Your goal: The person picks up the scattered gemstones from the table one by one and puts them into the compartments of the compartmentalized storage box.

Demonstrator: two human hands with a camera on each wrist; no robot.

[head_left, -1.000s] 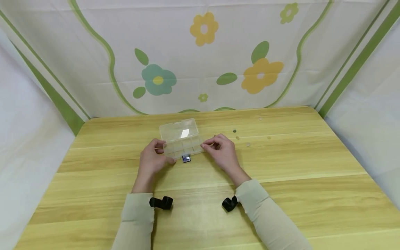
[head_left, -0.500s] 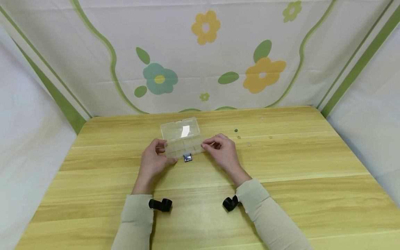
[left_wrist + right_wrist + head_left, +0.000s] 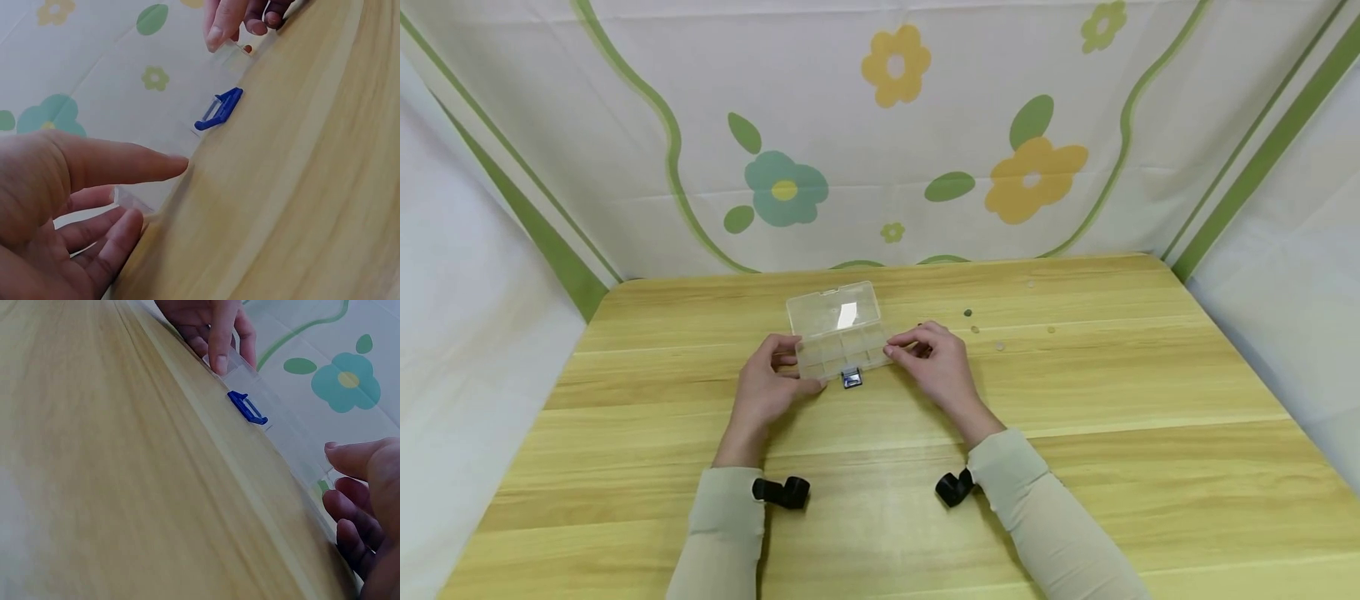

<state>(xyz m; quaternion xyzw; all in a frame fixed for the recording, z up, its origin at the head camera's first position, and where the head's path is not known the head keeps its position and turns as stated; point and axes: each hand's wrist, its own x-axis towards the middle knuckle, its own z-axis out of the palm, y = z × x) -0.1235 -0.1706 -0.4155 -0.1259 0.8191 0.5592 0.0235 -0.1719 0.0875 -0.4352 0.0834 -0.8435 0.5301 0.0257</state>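
A clear plastic compartment box [image 3: 842,350] lies on the table with its lid [image 3: 831,310] raised at the back. From its front edge sticks out a blue latch [image 3: 219,109]. My left hand [image 3: 767,379] grips the box's left end, thumb along the front edge and fingers around the side. At the opposite end, my right hand [image 3: 931,358] pinches the right edge between thumb and fingertips. The compartments that show hold nothing I can make out.
Several small pebble-like pieces lie right of the box: a dark green one [image 3: 967,313], a yellowish one [image 3: 975,329], a pale one [image 3: 1000,346] and others farther right. A flowered cloth [image 3: 880,150] hangs behind the wooden table [image 3: 880,500].
The head view shifts slightly. Both hands stay at the two ends of the box, and its lid stays raised.
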